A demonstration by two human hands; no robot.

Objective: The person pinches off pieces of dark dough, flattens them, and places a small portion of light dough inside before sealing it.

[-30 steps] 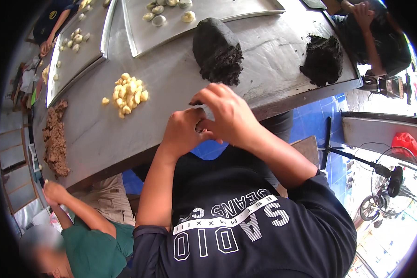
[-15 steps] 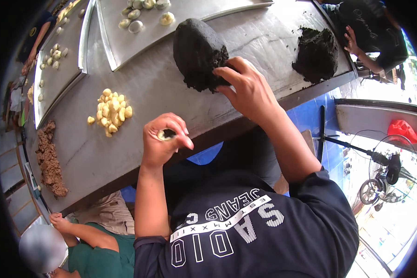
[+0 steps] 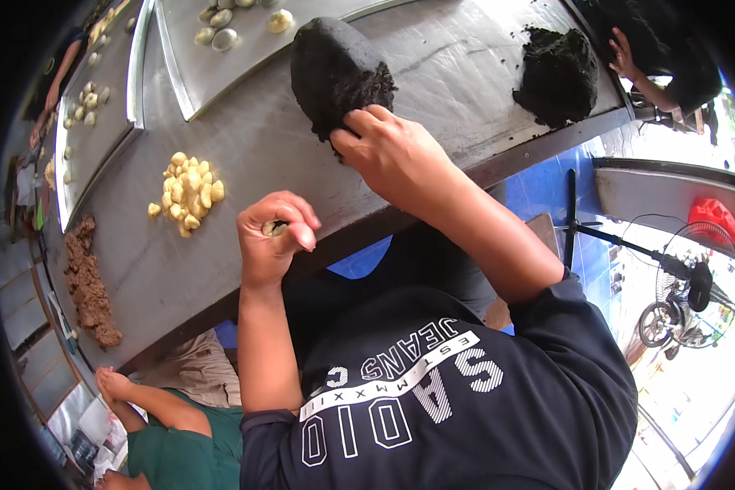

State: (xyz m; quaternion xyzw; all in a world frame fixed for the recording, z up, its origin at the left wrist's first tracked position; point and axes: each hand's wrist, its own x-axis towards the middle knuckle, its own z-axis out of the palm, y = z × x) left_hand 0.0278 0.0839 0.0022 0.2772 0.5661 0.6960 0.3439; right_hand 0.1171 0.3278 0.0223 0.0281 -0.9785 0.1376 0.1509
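Note:
My left hand (image 3: 268,237) is curled into a ring above the near edge of the table. Inside its fingers a bit of pale dough (image 3: 274,228) shows, with a dark spot beside it; most of it is hidden. My right hand (image 3: 396,155) has its fingers bent and pressed into the crumbly lower edge of a big black lump of paste (image 3: 335,65). Its fingertips are partly buried or hidden there. Left of the lump lies a heap of small yellow dough pieces (image 3: 189,192), apart from both hands.
The metal table (image 3: 245,139) also bears a second black paste mound (image 3: 557,77) at the right and a brown crumbly mass (image 3: 90,286) at the left. Trays (image 3: 212,69) at the back hold small round pieces. Co-workers sit at lower left, upper left and upper right.
My right hand has shifted left along the bottom of the black lump, its fingers now bent tighter against the paste. The left hand stays curled around the pale dough. The whole view has shifted slightly.

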